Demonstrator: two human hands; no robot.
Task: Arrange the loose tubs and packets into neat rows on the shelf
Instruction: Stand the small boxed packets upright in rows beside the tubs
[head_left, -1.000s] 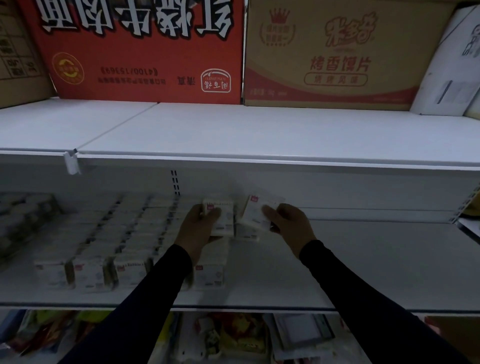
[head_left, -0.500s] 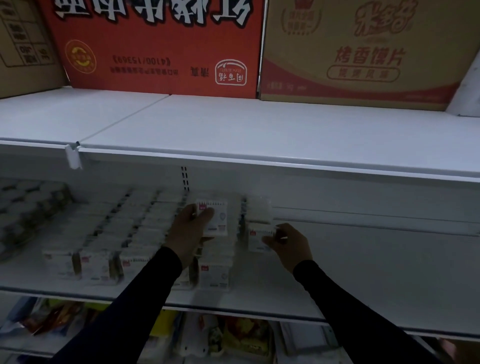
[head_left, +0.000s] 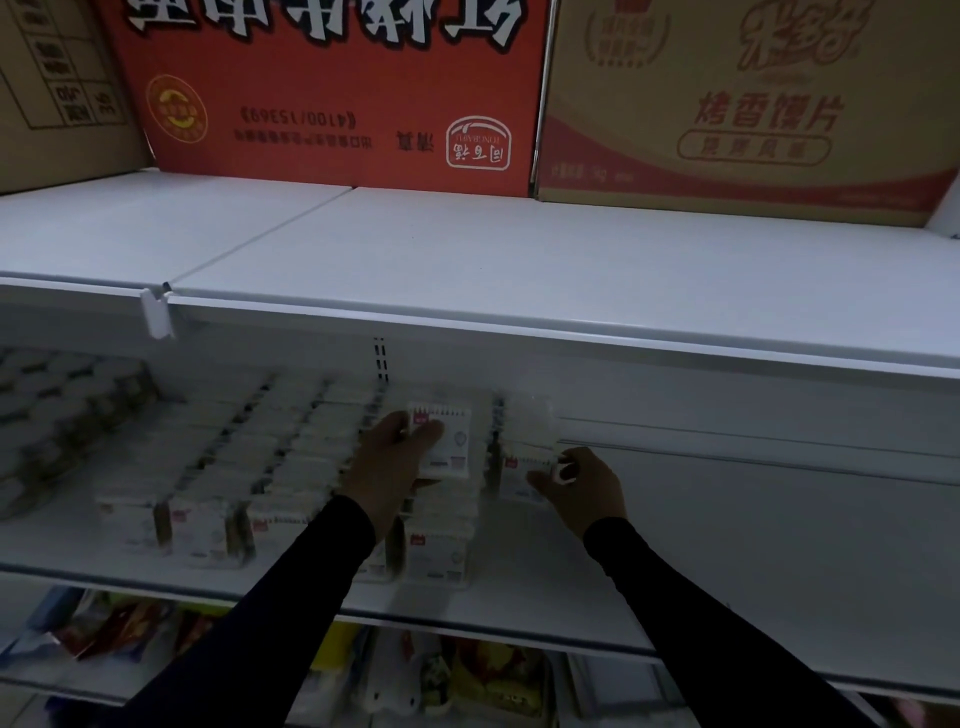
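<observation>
My left hand (head_left: 387, 467) holds a white packet (head_left: 445, 441) upright at frame centre; my right hand (head_left: 582, 486) pinches another packet (head_left: 519, 470) just beside it, low on the shelf (head_left: 727, 545). Rows of packets (head_left: 218, 467) fill centre-left. Placing step, I judge: next, seat the right one square, then the left.

White metal shelves (head_left: 519, 270) fill the view. At the top of the picture, three big boxes sit at the back of the top shelf: a plain brown box (head_left: 57, 88) at the upper left, a red box (head_left: 332, 93) in the middle with its white writing upside down, and a tan box (head_left: 748, 104) at the upper right. The light is dim. At the bottom, a lower shelf (head_left: 156, 670) holds colourful bags, too blurry to tell apart.
</observation>
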